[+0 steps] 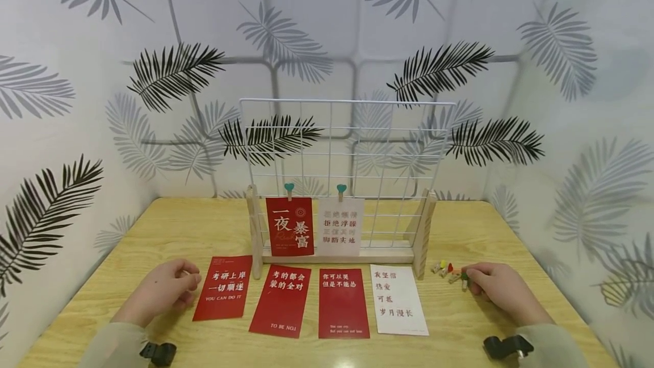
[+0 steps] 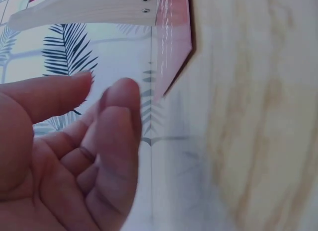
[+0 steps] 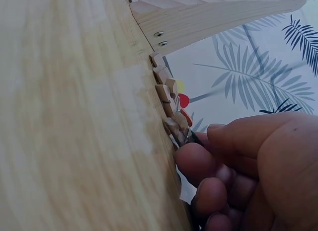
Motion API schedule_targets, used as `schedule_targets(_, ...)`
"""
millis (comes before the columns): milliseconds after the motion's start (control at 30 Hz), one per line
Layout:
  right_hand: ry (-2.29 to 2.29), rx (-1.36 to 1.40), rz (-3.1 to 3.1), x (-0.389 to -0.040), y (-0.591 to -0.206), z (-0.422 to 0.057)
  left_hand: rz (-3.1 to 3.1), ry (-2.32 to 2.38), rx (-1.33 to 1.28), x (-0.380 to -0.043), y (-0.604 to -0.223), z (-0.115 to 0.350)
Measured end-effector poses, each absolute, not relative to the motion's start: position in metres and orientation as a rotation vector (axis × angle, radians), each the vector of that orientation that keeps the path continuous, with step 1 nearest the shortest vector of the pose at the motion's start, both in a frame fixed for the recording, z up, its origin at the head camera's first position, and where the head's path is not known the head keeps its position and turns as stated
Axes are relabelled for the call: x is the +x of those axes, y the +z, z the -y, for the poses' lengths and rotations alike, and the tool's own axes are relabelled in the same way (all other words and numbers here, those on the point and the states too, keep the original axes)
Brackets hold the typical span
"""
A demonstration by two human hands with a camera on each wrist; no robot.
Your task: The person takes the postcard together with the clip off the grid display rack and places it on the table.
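My right hand [image 1: 493, 285] is at the right of the table, where its thumb and index finger pinch a small wooden clip with a green top [image 1: 464, 277]. Beside it lie several more mini wooden clips [image 3: 166, 92] with yellow, red and orange tops. My left hand [image 1: 171, 285], fingers loosely bent and holding nothing, hovers by a red card [image 1: 225, 291] at the left end of a row. Two other red cards [image 1: 280, 305] [image 1: 343, 308] and a white card [image 1: 398, 305] continue that row, all with printed characters.
Behind the row stands a white wire grid [image 1: 357, 155] on a wooden base [image 1: 388, 254]. A red card [image 1: 289, 237] and a white card [image 1: 340, 231] hang on it from clips with teal heart tops [image 1: 341, 188]. Leaf-patterned wall covering [image 1: 317, 16] surrounds the table [image 1: 194, 220].
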State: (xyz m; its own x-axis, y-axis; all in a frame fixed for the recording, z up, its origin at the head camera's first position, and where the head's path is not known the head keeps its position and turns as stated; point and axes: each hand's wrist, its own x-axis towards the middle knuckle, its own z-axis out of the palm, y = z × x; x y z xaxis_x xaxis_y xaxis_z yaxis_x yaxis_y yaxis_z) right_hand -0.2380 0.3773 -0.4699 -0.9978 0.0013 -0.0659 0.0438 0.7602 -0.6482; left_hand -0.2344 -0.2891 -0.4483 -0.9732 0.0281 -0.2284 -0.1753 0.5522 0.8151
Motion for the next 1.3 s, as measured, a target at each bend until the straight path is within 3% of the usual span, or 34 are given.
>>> schedule_targets(600, -1.078, -0.032, -3.010, -0.235, -0.448, -0.366, -2.895, 1.333, 0.125, -0.227, -0.424, 0.252)
schedule_targets(1300, -1.097, -0.322, -3.091, -0.228, -0.406, -0.308, -2.982, 1.320, 0.357, -0.229, -0.399, 0.207)
